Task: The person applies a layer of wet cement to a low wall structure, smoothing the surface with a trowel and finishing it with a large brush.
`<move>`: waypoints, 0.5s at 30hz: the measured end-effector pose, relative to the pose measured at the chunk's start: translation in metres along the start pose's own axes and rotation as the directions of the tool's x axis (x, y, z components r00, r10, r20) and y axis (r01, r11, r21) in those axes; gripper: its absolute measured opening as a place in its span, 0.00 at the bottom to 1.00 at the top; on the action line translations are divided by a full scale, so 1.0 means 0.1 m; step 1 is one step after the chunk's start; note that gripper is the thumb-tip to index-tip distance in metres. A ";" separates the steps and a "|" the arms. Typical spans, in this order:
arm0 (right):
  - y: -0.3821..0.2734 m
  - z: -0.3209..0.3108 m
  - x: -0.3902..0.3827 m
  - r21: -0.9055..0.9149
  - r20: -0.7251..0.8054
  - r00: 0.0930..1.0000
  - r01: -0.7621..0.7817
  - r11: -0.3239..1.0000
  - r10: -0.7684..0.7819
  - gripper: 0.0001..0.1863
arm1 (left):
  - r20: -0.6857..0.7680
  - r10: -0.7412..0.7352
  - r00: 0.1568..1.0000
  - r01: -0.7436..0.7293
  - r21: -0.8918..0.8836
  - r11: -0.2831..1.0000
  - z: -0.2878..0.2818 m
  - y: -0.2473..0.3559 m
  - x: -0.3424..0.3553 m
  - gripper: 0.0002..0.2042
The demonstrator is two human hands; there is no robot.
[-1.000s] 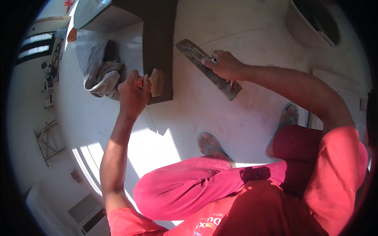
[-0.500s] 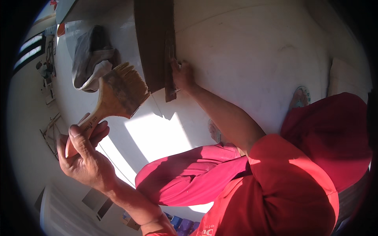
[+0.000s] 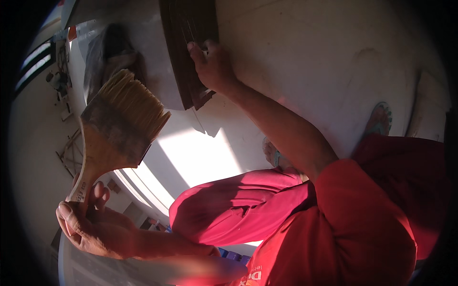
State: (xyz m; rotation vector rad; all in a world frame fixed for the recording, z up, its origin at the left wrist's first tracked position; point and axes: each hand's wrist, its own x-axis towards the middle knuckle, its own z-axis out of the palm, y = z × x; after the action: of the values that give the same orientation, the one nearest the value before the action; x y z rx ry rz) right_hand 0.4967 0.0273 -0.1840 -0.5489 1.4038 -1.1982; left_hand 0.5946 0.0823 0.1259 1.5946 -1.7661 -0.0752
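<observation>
My left hand (image 3: 98, 224) is closed around the handle of a wide paintbrush (image 3: 114, 128), held up with its pale tan bristles pointing up and to the right. Its wooden head is stained dark at the base of the bristles. My right hand (image 3: 214, 69) grips a narrow dark brown strip (image 3: 204, 99) that lies against a broader dark brown board (image 3: 174, 52). Where strip and board meet is hard to make out in the shade. Both rest on the pale floor.
A crumpled grey and white bundle (image 3: 114, 55) lies left of the board. My feet in flip-flops (image 3: 380, 119) stand on the floor, lit by a bright sunlight patch (image 3: 200, 155). Blue and purple containers (image 3: 233, 256) show at the lower edge, and a dark-framed window (image 3: 36, 64) at far left.
My right hand has moved left and farther away with the strip, which now overlaps the board. The paintbrush has come lower and left, looking larger, with its bristles tilted more upward.
</observation>
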 end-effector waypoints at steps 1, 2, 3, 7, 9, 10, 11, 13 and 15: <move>0.14 0.12 -0.19 0.015 -0.064 0.996 0.057 0.998 -0.056 0.27 | -0.008 0.008 1.000 -0.008 -0.006 1.000 -0.02 0.02 0.03 0.17; 0.41 0.29 -0.47 0.026 -0.131 0.983 0.129 0.991 -0.125 0.27 | -0.076 -0.001 0.997 0.004 0.039 0.999 0.06 0.13 0.02 0.17; 0.61 0.40 -0.62 0.034 -0.195 0.963 0.196 0.980 -0.186 0.27 | -0.072 0.003 0.997 -0.001 0.039 0.999 0.07 0.16 0.03 0.17; 0.97 0.23 0.10 -0.113 -0.200 0.960 0.176 0.978 -0.196 0.27 | 0.023 0.019 1.000 -0.019 -0.012 1.000 0.04 0.10 -0.04 0.17; 0.72 0.13 0.34 -0.050 -0.148 0.985 0.081 0.995 -0.088 0.29 | 0.025 0.038 0.999 -0.040 0.089 0.995 -0.07 0.05 -0.08 0.21; 0.38 0.15 0.25 0.053 -0.087 0.996 -0.025 0.998 0.029 0.30 | -0.041 -0.011 0.999 0.018 0.176 0.984 -0.09 0.09 -0.12 0.21; 0.14 0.17 0.12 0.152 -0.033 0.990 -0.129 0.980 0.136 0.30 | -0.045 -0.004 0.999 0.011 0.166 0.986 -0.12 0.08 -0.10 0.21; 0.29 0.40 -0.33 -0.030 -0.200 0.970 0.133 0.991 -0.136 0.30 | -0.067 0.041 0.997 -0.033 0.116 0.993 -0.12 0.09 -0.04 0.21; 0.35 0.42 -0.41 0.052 -0.233 0.964 0.146 0.988 -0.130 0.29 | -0.065 0.008 0.998 -0.002 0.102 0.995 -0.06 0.08 -0.02 0.20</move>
State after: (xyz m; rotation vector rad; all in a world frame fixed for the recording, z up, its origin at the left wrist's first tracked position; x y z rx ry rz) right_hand 0.5562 0.0613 -0.1887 -0.4780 1.5311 -1.4533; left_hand 0.5909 0.0883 0.1334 1.6458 -1.7478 0.0694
